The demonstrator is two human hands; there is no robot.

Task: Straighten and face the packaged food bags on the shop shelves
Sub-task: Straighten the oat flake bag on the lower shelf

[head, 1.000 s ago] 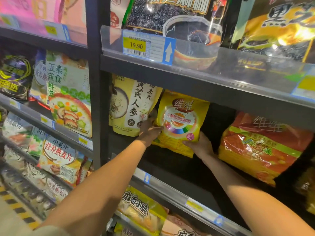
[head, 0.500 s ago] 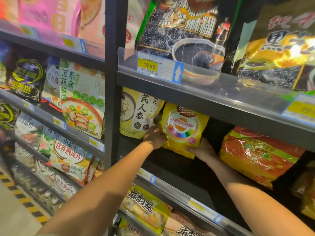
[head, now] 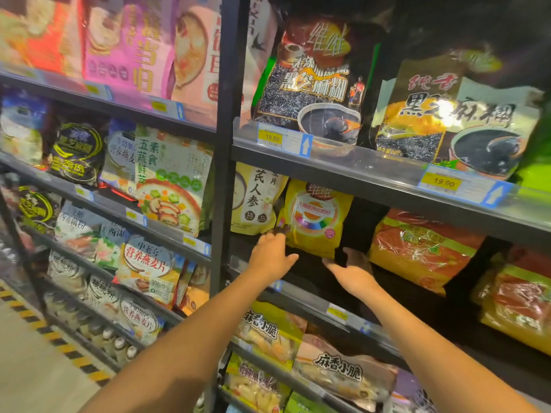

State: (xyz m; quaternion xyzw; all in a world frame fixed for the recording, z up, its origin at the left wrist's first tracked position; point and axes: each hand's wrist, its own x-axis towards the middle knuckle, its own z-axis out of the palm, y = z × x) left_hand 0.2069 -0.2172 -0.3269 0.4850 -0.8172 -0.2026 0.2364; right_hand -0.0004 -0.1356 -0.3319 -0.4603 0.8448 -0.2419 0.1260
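Both hands come off! The yellow bag [head: 316, 219] stands face out on the middle shelf [head: 304, 296] beside the cream bag [head: 256, 201]. Left hand [head: 269, 254] and right hand [head: 351, 269] hover open, holding nothing. This one looks done.

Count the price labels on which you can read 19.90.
2. The left label is on the shelf rail below the left dark bag; the right label below the right dark bag. Other labels are too blurred to read.
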